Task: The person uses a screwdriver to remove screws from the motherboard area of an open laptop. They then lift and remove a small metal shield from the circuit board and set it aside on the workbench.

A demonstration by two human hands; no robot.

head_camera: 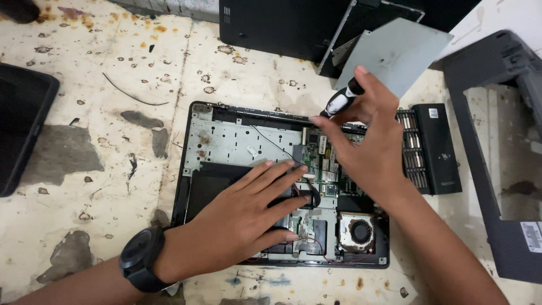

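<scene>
A: What do your hands have?

B: My right hand [370, 149] grips a screwdriver [341, 102] with a black and white handle, fingers closed around it, thumb up near the top of the handle. The tip end runs down behind my fingers; I cannot tell where it lands. My left hand [248, 212] holds nothing. It lies flat and spread, palm down, pressing on the opened laptop base [195, 169], fingertips close to the green circuit board [316, 158].

A: Where does the base sit?

B: Flat on the stained, rust-spotted table [90, 141], straight in front of me. Cover off, insides showing: a bare metal plate [237, 141] at upper left, the board in the middle, a round cooling fan [360, 230] at lower right, thin red and black wires near my left fingertips.

A: Anything on the wrist?

B: A black watch [141, 258] on my left wrist.

A: What else lies about?

B: A ribbed black battery pack [432, 147] just beside the base on its right edge. A grey metal sheet [398, 51] leans over another black laptop body [271, 25] at the top. A dark grey plastic frame [497, 141] lies on the far right. A black tray-like thing [20, 124] sits at the left edge, well apart. A loose thin wire [132, 93] lies on the table above the base.
</scene>
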